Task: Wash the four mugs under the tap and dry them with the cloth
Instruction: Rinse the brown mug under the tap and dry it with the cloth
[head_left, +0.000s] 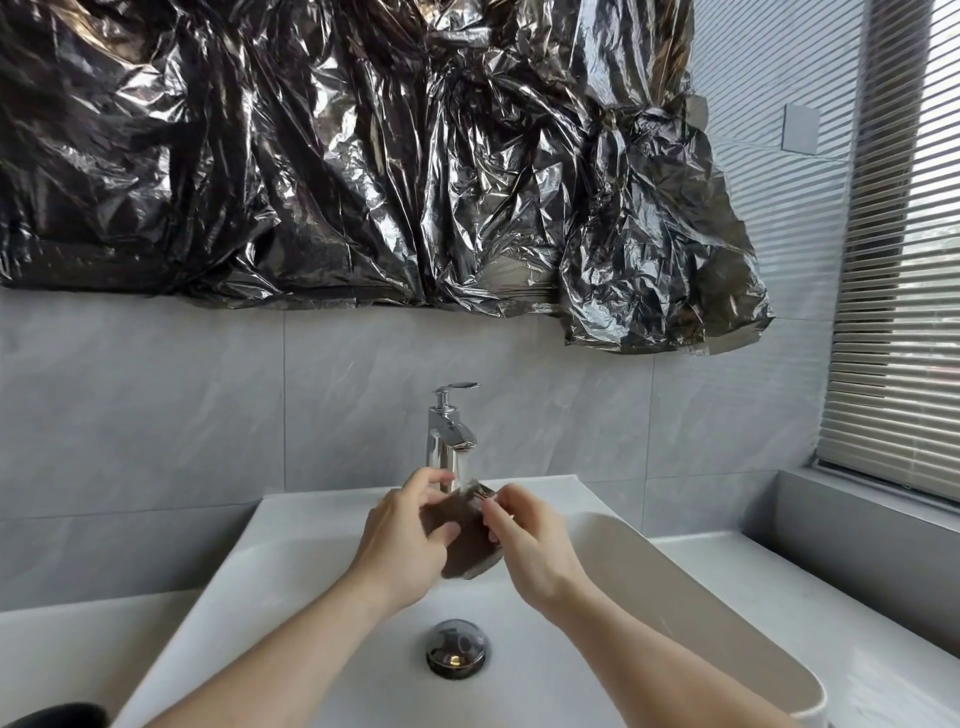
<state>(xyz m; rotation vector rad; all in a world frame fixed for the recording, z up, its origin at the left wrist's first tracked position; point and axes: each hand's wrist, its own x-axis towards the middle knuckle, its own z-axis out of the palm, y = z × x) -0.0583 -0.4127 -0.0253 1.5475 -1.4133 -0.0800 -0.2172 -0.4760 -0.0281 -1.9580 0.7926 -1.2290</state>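
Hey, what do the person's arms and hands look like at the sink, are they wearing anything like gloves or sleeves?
Both forearms are bare as far as the picture shows, with no sleeves in view. The left hand and right hand wear no gloves, and no rings, watch or bracelet show at either wrist. Fingernails look short and unpainted.

One head-worn wide-angle view, looking forward and slightly down from in front of the sink, close range. Tap just below centre; drain at 6 o'clock. Both forearms enter from the bottom edge, left hand and right hand meeting under the tap. Black plastic sheet fills 10 to 1 o'clock; window blind at 3 o'clock. No second view.
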